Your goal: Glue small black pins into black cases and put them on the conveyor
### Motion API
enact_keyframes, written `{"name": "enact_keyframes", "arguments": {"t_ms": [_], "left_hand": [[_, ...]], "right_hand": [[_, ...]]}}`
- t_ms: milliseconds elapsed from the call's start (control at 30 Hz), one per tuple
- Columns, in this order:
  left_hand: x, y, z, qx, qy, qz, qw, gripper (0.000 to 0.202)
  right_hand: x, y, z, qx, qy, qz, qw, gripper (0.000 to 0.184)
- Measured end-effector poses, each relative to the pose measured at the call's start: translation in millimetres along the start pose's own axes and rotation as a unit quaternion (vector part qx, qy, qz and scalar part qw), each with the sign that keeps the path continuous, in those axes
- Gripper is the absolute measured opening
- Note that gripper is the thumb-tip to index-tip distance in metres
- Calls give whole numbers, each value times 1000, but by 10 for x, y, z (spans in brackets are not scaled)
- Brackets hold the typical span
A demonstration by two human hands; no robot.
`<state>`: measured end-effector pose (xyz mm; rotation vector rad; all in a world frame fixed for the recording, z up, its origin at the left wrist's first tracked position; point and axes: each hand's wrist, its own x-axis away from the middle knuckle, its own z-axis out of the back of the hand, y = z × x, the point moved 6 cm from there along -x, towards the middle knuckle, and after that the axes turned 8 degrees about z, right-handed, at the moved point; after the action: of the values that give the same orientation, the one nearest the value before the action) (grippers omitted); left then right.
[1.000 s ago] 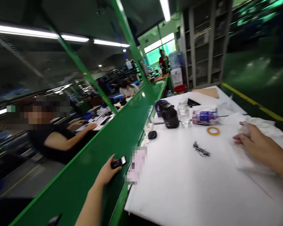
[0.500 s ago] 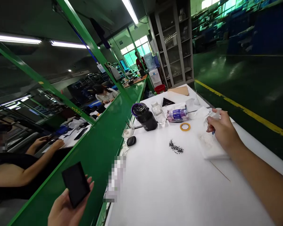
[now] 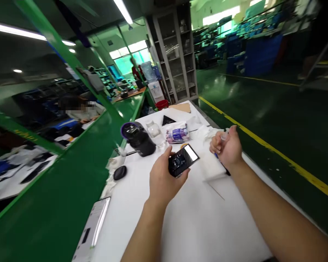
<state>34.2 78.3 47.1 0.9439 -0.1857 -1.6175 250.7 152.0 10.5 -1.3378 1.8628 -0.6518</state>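
While the left hand (image 3: 164, 178) curls its thumb and fingers round the edges of a flat black rectangular device (image 3: 180, 162), held above the white worktop (image 3: 196, 222), the right hand (image 3: 231, 149) is closed around what looks like a clear syringe (image 3: 224, 135), mostly hidden by the fingers. Below the right hand lies a white pad (image 3: 211, 169), with a thin rod (image 3: 217, 192) just beside its near edge. Beyond the device sits a purple-and-white packet (image 3: 177, 135), near a black bottle (image 3: 142, 142).
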Motion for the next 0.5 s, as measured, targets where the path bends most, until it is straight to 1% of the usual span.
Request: {"name": "enact_keyframes", "arguments": {"t_ms": [33, 100, 167, 200, 267, 333, 433, 500], "left_hand": [[50, 14, -112, -29, -12, -39, 999, 82], [150, 8, -287, -51, -57, -100, 992, 83], [206, -10, -366, -59, -90, -135, 985, 83], [214, -16, -372, -59, -95, -141, 984, 83], [199, -26, -341, -54, -87, -135, 986, 83], [183, -28, -307, -55, -79, -126, 987, 85], [175, -29, -272, -57, -66, -117, 989, 89], [179, -34, -266, -56, -62, -112, 990, 90]], "right_hand": [[-15, -34, 2, -8, -3, 12, 1000, 72], [-43, -95, 10, -21, -7, 22, 1000, 73], [-63, -133, 9, -28, -13, 17, 999, 74], [-70, -138, 2, -29, -20, 13, 999, 74], [-76, -99, -14, -21, -35, 4, 999, 73], [-73, 35, -5, 38, -44, -22, 998, 72], [-45, 307, 43, 155, -51, -79, 983, 65], [-16, 375, 52, 184, -49, -94, 977, 61]]}}
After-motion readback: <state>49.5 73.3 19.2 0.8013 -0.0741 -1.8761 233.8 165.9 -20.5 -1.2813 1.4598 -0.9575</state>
